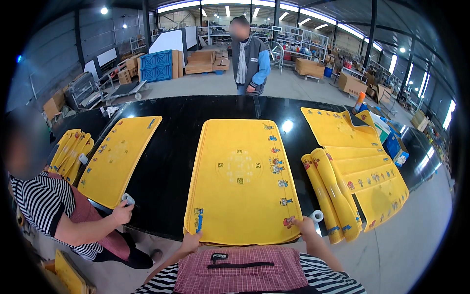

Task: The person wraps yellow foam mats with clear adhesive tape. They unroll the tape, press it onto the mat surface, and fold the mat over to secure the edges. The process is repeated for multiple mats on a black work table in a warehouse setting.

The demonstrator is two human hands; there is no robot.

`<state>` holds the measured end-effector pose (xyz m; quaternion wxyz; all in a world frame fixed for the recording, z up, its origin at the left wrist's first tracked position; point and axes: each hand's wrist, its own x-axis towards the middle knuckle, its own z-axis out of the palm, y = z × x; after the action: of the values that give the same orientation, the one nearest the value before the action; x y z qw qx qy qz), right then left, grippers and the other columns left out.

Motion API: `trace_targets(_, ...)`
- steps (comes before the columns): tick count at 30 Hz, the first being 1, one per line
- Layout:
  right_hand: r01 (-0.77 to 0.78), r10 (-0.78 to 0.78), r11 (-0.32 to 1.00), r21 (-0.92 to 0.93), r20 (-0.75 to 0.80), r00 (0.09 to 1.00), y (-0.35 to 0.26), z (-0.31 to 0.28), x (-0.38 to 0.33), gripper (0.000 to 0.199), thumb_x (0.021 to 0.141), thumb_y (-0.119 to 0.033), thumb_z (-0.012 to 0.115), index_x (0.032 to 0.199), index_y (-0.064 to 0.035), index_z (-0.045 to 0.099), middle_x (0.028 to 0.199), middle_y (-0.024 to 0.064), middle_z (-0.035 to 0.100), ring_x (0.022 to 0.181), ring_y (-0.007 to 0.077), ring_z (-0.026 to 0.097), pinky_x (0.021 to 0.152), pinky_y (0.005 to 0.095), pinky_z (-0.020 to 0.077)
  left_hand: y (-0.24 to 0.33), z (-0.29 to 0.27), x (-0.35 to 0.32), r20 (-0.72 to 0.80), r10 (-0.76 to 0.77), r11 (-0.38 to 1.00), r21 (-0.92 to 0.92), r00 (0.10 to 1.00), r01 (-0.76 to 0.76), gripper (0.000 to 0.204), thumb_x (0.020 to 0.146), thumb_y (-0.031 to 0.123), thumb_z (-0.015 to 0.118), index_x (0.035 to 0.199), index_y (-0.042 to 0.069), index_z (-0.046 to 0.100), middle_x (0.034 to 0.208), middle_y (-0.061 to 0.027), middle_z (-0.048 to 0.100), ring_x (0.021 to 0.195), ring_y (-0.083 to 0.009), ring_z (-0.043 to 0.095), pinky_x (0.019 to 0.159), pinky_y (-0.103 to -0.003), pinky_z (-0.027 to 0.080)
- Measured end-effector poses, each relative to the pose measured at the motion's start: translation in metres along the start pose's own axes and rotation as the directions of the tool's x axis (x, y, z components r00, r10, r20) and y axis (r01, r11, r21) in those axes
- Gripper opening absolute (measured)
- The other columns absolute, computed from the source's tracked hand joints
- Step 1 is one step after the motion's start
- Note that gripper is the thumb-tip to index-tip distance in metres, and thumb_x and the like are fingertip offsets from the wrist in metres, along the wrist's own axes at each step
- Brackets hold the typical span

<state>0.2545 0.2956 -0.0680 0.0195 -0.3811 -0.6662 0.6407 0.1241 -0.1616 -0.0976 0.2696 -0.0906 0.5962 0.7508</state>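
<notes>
A yellow rectangular mat (pixel 240 181) with small printed figures lies flat on the black table (pixel 171 161) straight ahead of me, seemingly atop a stack of like mats. My left hand (pixel 191 241) pinches its near left corner. At the near right corner, my right hand (pixel 306 226) grips the mat's edge and touches a small white roll (pixel 317 215). Two rolled yellow mats (pixel 330 196) rest just right of that hand.
A person in a striped top at my left holds a white roll (pixel 128 199) by another yellow mat (pixel 117 157). More yellow mats (pixel 362 166) are spread at right. A person in a grey vest (pixel 248 59) stands beyond the table. Boxes and pallets fill the hall behind.
</notes>
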Motion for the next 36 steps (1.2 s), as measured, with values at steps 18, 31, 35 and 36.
trace_targets(18, -0.121, -0.154, 0.679, 0.724, 0.301, 0.941, 0.035, 0.037, -0.060, 0.054, 0.099, -0.015, 0.062, 0.148, -0.0069, 0.041, 0.146, 0.0150, 0.052, 0.133, 0.0364, 0.053, 0.114, 0.0607, 0.0392, 0.006, 0.032, -0.024, 0.324, -0.330, 0.807, -0.390, 0.886, 0.443, 0.038, 0.111, 0.018, 0.043, 0.147, 0.008, 0.036, 0.139, -0.0208, 0.055, 0.118, -0.0300, 0.063, 0.100, -0.045, 0.056)
trace_targets(31, 0.036, -0.067, 0.861, 0.507, 0.044, 0.997, 0.104, 0.044, -0.004, 0.040, 0.097, -0.003, 0.056, 0.137, 0.0015, 0.047, 0.128, 0.0167, 0.061, 0.112, 0.0357, 0.066, 0.089, 0.0483, 0.0597, -0.003, 0.075, -0.028, -0.241, -0.236, 0.954, -0.243, 0.942, 0.177, 0.041, 0.103, 0.003, 0.050, 0.143, 0.011, 0.041, 0.125, -0.0196, 0.062, 0.086, -0.0367, 0.069, 0.071, -0.045, 0.062)
trace_targets(35, -0.044, 0.047, 0.891, 0.451, 0.006, 0.999, 0.086, 0.044, -0.016, 0.044, 0.095, -0.002, 0.055, 0.138, 0.0019, 0.047, 0.128, 0.0173, 0.062, 0.112, 0.0359, 0.067, 0.090, 0.0472, 0.0601, 0.018, 0.088, -0.039, -0.209, -0.285, 0.957, -0.125, 0.935, 0.263, 0.035, 0.110, 0.017, 0.043, 0.142, 0.004, 0.043, 0.121, -0.0169, 0.063, 0.090, -0.0220, 0.067, 0.079, -0.036, 0.061)
trace_targets(36, -0.047, 0.050, 0.891, 0.452, 0.006, 0.999, 0.076, 0.047, -0.021, 0.045, 0.094, -0.001, 0.054, 0.138, 0.0016, 0.046, 0.128, 0.0175, 0.062, 0.111, 0.0361, 0.067, 0.090, 0.0472, 0.0601, 0.017, 0.087, -0.039, -0.237, -0.301, 0.950, -0.157, 0.924, 0.269, 0.035, 0.109, 0.014, 0.045, 0.142, 0.006, 0.042, 0.122, -0.0173, 0.063, 0.091, -0.0249, 0.068, 0.079, -0.038, 0.061)
